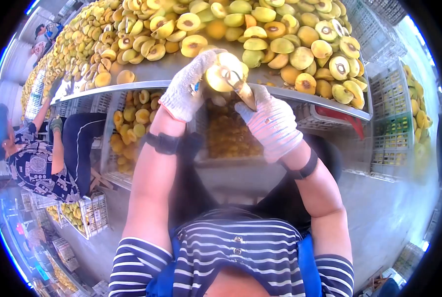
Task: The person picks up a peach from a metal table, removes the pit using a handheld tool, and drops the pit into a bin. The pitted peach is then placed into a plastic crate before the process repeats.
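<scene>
My left hand point(190, 85), in a white knit glove, is closed around a halved yellow peach point(219, 75) with its cut face turned up. My right hand point(274, 121), gloved too, grips a pitting knife point(246, 95) by its short tan handle. The knife's curved metal tip touches the middle of the peach's cut face, around the pit. Both hands are held just above the near edge of a metal table point(156, 80). Many peach halves point(194, 44) are heaped on the table beyond them, several with pits showing.
Below the table edge, a crate of peach halves point(130, 123) stands left of a blurred container of orange pieces point(233, 131). Stacked crates point(392, 133) stand at the right. A co-worker point(43, 158) sits at the left, near another filled crate point(95, 215).
</scene>
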Available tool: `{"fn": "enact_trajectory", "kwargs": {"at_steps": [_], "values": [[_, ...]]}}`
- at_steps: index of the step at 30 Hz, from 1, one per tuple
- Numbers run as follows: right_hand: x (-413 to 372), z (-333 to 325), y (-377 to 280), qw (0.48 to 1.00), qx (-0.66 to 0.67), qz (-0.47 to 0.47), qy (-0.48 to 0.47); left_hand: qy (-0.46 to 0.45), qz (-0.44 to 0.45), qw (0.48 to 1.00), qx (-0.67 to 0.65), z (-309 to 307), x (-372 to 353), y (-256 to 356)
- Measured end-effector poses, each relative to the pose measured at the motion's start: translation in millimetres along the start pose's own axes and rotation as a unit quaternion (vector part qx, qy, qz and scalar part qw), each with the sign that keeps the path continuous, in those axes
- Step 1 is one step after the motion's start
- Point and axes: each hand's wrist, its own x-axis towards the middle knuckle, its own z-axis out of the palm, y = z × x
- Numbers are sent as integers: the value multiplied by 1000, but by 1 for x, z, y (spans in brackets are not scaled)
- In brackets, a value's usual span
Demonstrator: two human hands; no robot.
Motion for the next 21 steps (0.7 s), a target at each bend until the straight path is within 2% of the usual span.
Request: {"fn": "enact_trajectory", "kwargs": {"at_steps": [1, 2, 3, 4, 6, 7, 9, 12, 14, 16, 18, 20, 21], "values": [[4, 2, -1, 1000, -26, -3, 4, 1, -1, 1000, -4, -2, -1, -2], [7, 4, -1, 999, -51, -5, 7, -32, 122, 970, 209, -5, -3, -3], [9, 7, -1, 999, -53, -4, 2, -63, 236, 879, 409, -9, -3, -4], [12, 9, 0, 997, -75, -17, 3, -60, 234, 881, 407, -11, -3, -4], [14, 15, 1, 995, -99, -28, -1, -68, 177, 929, 318, -13, -3, -1], [14, 19, 2, 992, -116, -45, 9, -66, 174, 930, 316, -14, -3, 0], [15, 21, -2, 989, -133, -63, 18, -50, 205, 883, 418, -17, -5, 3], [18, 19, -10, 997, -79, -24, -10, -8, 200, 908, 367, -22, -4, -12], [18, 22, -5, 987, -140, -74, 7, 2, 212, 894, 396, -23, -3, -11], [17, 21, -1, 983, -157, -91, -15, 14, 170, 846, 506, -12, -6, 0], [14, 20, -1, 978, -173, -108, -38, 5, 171, 855, 489, -23, 0, -7], [8, 19, -3, 984, -145, -72, -71, -6, 170, 865, 473, -28, 3, -9], [6, 20, -3, 984, -145, -69, -73, -39, 203, 843, 497, -27, 2, -8]]}}
